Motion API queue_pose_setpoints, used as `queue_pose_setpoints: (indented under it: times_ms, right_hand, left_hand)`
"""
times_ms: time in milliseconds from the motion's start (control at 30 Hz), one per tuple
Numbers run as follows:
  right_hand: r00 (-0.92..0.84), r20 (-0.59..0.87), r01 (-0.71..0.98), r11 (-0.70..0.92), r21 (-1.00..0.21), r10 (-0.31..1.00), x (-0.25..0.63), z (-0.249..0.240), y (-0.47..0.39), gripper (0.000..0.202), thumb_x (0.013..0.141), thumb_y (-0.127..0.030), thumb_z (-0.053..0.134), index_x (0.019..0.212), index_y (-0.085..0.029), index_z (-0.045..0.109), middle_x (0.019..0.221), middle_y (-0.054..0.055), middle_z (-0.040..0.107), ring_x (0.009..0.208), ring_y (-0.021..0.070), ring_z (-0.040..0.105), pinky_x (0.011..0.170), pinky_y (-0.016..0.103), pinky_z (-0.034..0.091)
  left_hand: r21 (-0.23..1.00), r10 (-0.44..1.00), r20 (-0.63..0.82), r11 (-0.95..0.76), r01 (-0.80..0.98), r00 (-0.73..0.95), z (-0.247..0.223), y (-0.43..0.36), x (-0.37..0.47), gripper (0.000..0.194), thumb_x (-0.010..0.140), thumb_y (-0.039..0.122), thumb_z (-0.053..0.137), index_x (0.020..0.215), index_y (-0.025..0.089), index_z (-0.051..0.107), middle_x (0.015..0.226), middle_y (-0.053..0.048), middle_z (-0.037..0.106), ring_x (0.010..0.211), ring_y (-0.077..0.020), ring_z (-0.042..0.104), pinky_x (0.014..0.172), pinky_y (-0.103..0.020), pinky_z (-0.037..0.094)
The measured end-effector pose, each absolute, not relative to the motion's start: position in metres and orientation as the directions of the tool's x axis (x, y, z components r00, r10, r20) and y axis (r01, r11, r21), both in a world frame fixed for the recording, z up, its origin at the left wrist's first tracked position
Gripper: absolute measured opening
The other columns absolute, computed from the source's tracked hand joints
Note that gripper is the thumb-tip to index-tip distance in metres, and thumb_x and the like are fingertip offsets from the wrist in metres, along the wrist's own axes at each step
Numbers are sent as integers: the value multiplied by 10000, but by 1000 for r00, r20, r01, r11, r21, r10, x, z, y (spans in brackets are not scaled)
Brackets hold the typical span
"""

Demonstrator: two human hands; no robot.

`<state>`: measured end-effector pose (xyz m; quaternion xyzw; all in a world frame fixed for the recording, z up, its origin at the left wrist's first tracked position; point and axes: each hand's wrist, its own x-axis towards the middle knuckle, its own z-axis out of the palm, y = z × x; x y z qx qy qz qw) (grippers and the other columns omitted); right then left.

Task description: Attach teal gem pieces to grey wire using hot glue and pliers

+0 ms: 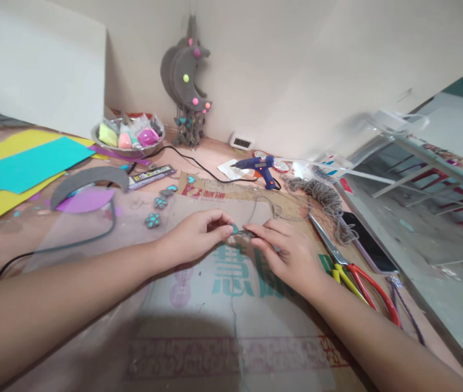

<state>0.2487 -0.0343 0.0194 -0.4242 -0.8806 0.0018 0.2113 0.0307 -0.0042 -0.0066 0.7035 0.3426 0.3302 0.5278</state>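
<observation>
Turquoise piece [235, 229] is above printed cardboard [242, 194], left hand [196, 238] pinching its turquoise end, right hand [286, 249] fingertip-gripping the grey end, scissors [341, 259] to the right.

From my remote post, I make out craft workspace: glue gun [263, 163], scissors [329, 240], grey cord [317, 197], coloured sheets [31, 166] cluttering worktable [196, 156].

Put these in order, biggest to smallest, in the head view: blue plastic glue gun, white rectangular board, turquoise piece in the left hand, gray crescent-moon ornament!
1. White rectangular board
2. Gray crescent-moon ornament
3. Blue plastic glue gun
4. Turquoise piece in the left hand
</observation>
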Motion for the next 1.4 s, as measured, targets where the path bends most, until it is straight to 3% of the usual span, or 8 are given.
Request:
queue_pose_setpoints:
  times_ms: [700, 967, 1400]
  right_hand:
    - [-550, 398, 750, 644, -152, 734, 249, 19, -35, 255, 897, -250, 490, 1073, -170, 657, 732, 45, 589, 683, 156, 525, 621, 272, 394]
    - [-500, 411, 764, 612, -206, 762, 249, 19, -37, 262, 894, -259, 489, 1083, -179, 653, 743, 46, 585, 706, 163, 529, 639, 279, 403]
    - [-550, 408, 762, 637, -111, 729, 245, 19, -36, 251, 893, -256, 491, 1051, -166, 664, 722, 45, 585, 680, 158, 522, 619, 279, 392]
  left_hand:
    - [964, 833, 96, -214, 157, 545, -8, -4, 32, 193, 859, 308, 487, 877, 143, 585, 779, -10, 610, 705, -121, 538, 634, -223, 414]
    - [974, 838, 99, -192, 121, 537, -9, -3, 32, 186, 858, 306, 494, 878, 141, 577, 787, -14, 612, 716, -121, 547, 645, -223, 425]
    - [971, 835, 99, -200, 132, 542, -7, -3, 32, 187, 855, 307, 500, 871, 140, 582, 787, -13, 612, 718, -120, 544, 645, -223, 421]
